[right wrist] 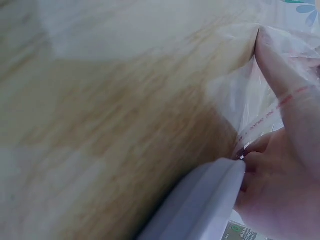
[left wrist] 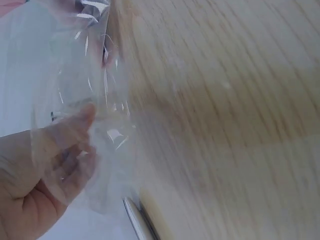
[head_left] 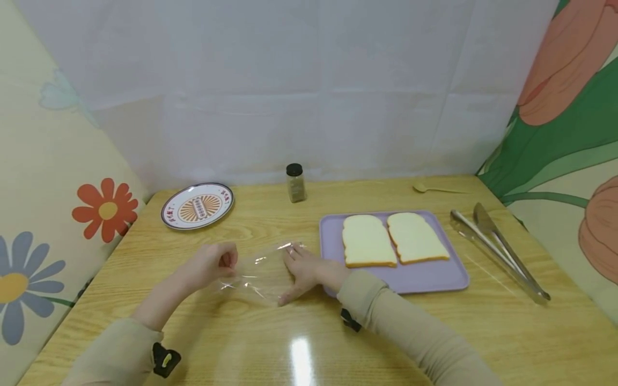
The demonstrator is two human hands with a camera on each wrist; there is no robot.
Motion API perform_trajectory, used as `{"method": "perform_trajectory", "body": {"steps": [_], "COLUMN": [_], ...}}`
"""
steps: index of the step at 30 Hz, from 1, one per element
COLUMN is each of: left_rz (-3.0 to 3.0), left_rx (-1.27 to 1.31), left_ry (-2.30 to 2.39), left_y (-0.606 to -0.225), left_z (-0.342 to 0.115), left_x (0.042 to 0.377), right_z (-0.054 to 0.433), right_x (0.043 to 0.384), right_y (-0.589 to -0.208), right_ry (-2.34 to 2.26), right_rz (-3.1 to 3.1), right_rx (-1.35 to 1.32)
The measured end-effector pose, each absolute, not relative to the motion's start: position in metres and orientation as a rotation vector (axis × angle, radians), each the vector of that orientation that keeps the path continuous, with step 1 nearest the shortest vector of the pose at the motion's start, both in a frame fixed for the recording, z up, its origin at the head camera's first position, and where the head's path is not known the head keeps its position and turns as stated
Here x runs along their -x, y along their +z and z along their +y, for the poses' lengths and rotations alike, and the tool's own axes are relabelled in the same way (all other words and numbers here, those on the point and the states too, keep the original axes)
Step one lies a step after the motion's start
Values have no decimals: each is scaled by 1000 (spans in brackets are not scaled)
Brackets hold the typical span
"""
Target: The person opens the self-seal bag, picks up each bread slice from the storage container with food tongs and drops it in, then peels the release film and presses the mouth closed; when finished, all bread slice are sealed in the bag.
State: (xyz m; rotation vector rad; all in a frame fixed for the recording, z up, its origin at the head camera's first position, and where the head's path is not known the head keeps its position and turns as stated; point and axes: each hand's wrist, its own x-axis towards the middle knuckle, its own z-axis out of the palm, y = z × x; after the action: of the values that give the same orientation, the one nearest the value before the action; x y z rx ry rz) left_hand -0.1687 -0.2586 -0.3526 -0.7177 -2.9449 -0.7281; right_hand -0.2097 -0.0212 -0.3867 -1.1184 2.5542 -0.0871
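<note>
A clear plastic bag (head_left: 263,271) stretches between the two hands just above the table. My left hand (head_left: 212,264) pinches its left end between thumb and fingertips, and in the left wrist view the film spreads around those fingers. My right hand (head_left: 306,269) lies with fingers extended against the bag's right end, close to the tray. A strip of the bag with red print (right wrist: 267,118) crosses the right thumb in the right wrist view. Whether the right fingers are inside the film or behind it, I cannot tell.
At the right, a purple tray (head_left: 405,280) bears two bread slices (head_left: 369,240). Metal tongs (head_left: 502,252) lie beyond it, with a small gold spoon (head_left: 436,189) behind. A black-capped jar (head_left: 296,185) stands at the back, and a patterned plate (head_left: 198,206) sits back left.
</note>
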Motion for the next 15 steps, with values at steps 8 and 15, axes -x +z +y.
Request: {"method": "perform_trajectory", "body": {"steps": [8, 15], "left_rz": [-2815, -2771], "left_rx": [733, 730], "left_ry": [-470, -447], "left_y": [-347, -346], "left_z": [-269, -281], "left_x": [171, 167], "right_z": [-24, -24], "right_x": [206, 205], "right_y": [-385, -385], "right_ry": [-77, -59], "right_rz": [2537, 2559], "right_rx": [1095, 1100]}}
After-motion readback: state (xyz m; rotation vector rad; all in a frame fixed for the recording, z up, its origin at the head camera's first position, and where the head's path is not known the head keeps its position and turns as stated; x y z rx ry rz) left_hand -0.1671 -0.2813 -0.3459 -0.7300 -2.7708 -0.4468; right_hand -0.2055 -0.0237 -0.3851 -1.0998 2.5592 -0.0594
